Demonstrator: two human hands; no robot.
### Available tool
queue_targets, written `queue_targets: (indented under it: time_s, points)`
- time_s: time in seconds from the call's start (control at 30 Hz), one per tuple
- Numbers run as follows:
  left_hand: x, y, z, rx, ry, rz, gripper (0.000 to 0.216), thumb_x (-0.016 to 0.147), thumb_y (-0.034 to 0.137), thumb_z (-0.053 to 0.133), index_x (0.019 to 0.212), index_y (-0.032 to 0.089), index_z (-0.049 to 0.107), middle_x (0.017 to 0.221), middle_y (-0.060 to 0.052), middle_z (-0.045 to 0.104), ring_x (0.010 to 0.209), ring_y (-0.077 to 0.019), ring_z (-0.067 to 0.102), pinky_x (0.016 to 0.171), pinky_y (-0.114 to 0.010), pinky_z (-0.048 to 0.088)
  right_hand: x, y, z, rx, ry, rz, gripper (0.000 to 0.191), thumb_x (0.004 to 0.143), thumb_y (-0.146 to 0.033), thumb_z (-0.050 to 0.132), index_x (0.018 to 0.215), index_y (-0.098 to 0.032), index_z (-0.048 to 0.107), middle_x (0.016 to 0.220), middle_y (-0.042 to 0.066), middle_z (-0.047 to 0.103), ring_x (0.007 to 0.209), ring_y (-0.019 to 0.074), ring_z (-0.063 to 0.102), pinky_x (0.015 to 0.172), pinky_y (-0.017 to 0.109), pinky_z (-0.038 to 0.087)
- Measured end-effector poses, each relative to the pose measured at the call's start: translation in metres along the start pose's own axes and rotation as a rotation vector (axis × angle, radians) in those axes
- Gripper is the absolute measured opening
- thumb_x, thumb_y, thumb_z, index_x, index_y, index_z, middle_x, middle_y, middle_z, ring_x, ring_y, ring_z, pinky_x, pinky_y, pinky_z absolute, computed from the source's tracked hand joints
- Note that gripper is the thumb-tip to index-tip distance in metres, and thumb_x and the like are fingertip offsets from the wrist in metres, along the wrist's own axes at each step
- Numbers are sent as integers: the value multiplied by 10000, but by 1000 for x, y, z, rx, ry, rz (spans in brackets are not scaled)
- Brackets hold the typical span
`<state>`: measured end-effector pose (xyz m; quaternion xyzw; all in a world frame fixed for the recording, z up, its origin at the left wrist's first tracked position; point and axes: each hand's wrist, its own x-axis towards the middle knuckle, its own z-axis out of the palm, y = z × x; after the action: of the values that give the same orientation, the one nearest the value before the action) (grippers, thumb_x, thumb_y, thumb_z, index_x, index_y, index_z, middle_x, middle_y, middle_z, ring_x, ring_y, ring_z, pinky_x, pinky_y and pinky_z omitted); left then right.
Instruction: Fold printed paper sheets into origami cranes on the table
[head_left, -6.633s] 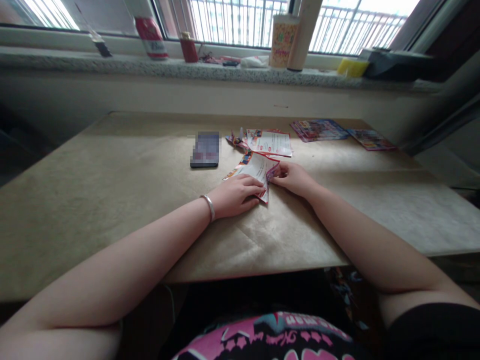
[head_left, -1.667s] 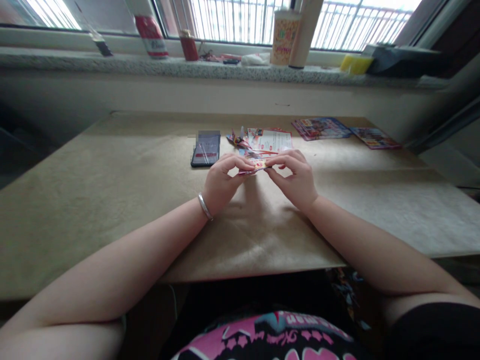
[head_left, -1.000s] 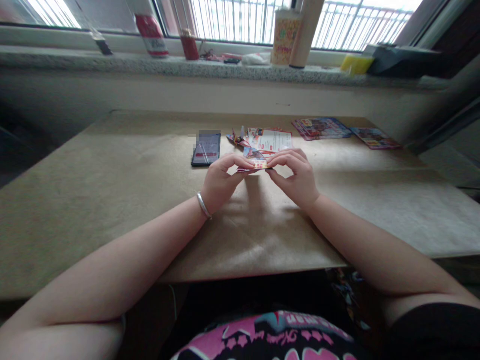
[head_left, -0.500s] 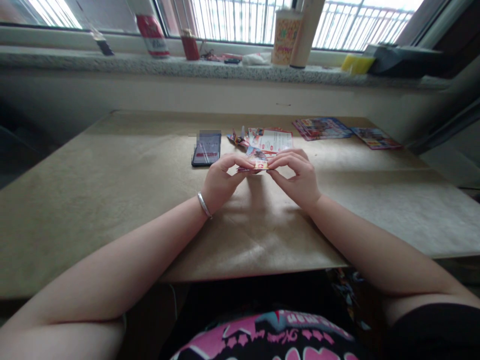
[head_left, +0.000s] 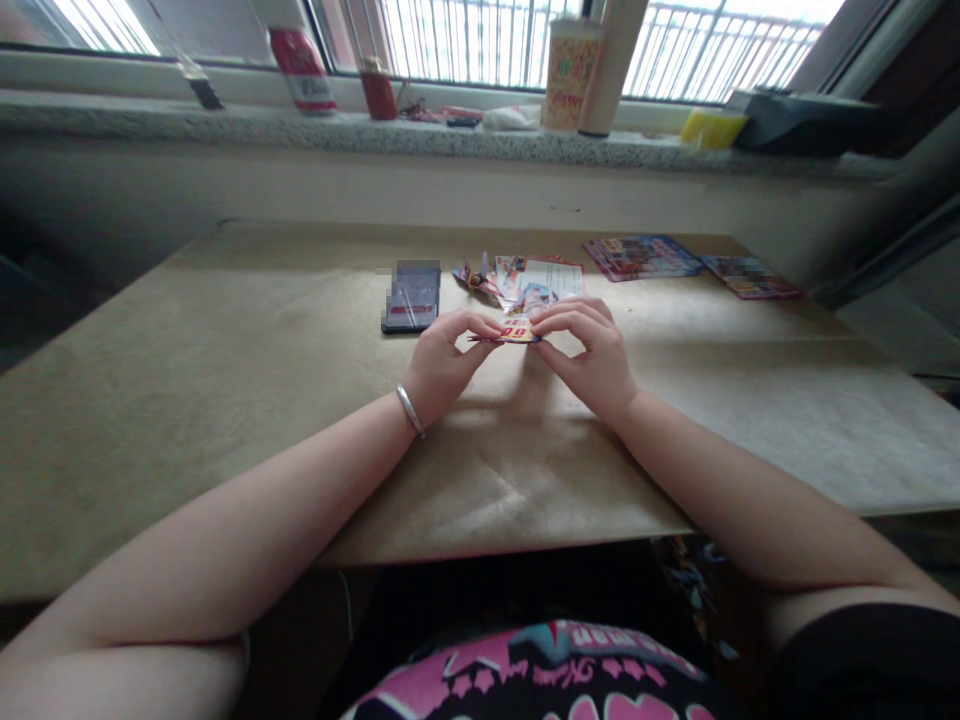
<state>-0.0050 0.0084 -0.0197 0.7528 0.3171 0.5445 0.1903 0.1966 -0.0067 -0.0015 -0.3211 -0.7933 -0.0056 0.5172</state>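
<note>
Between my two hands is a small folded piece of printed paper (head_left: 516,328), yellow with red print on the side towards me. A bluish printed part rises just behind it. My left hand (head_left: 444,362) pinches its left end between thumb and fingers, and a silver bangle sits on that wrist. At the right end, my right hand (head_left: 589,352) is closed on the paper with thumb below and fingers on top. The fingers cover both ends, and the paper is held a little above the table. A crumpled or folded colourful paper piece (head_left: 480,278) lies just beyond.
Printed leaflets (head_left: 566,275) lie behind my hands, and a phone (head_left: 412,297) is at their left. Towards the back right are a stack of colourful leaflets (head_left: 649,257) and another pile (head_left: 750,277). A can (head_left: 303,70) and a patterned cup (head_left: 571,75) stand on the windowsill (head_left: 450,140).
The paper between my fingers has turned, so more of its yellow face with red print shows. The bluish part behind now leans further right. Both hands stay nearly in place.
</note>
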Motion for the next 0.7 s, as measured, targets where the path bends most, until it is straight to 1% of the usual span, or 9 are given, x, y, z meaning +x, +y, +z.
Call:
queue_targets:
  time_s: [0.1, 0.23, 0.37, 0.53, 0.6, 0.7]
  points:
    - [1, 2, 0, 143, 0, 88, 105, 834, 286, 674, 793, 194, 643, 856, -15, 709, 831, -160, 644, 798, -324, 477, 0, -1, 1, 4, -5, -15, 46, 844, -261, 652, 799, -268, 650, 893, 4, 735, 915, 192, 642, 919, 424, 477]
    - [3, 7, -1, 321, -54, 199, 107, 836, 330, 677, 807, 227, 683, 853, -6, 722, 839, -168, 629, 851, -357, 436, 0, -4, 2, 17, -22, -50, 38, 828, -252, 670, 801, -277, 658, 872, -4, 736, 926, 198, 636, 916, 427, 482]
    - [3, 9, -2, 372, -53, 203, 130, 855, 328, 651, 772, 232, 680, 837, 1, 721, 842, -167, 624, 879, -367, 418, 0, -6, 2, 34, -40, -39, 26, 821, -252, 669, 811, -272, 655, 858, -1, 730, 937, 202, 632, 909, 422, 485]
    - [2, 10, -1, 427, -53, 196, 133, 853, 336, 648, 769, 234, 663, 837, 11, 711, 831, -166, 614, 962, -398, 372, -1, -6, 5, 61, -26, -45, 47, 820, -222, 658, 812, -268, 653, 838, -2, 717, 942, 199, 621, 907, 410, 484]
    - [2, 9, 0, 422, -45, 213, 146, 842, 355, 660, 756, 238, 656, 821, 13, 706, 811, -168, 604, 943, -397, 373, -2, -5, 6, 61, -30, -48, 49, 819, -227, 661, 800, -272, 657, 848, -1, 709, 935, 194, 617, 904, 405, 483]
    - [3, 7, 0, 402, -43, 208, 202, 829, 386, 670, 699, 236, 633, 796, 10, 700, 792, -174, 590, 868, -380, 390, -2, -5, 6, 51, -53, -29, 45, 826, -247, 660, 798, -281, 668, 846, 1, 697, 922, 191, 614, 899, 405, 482]
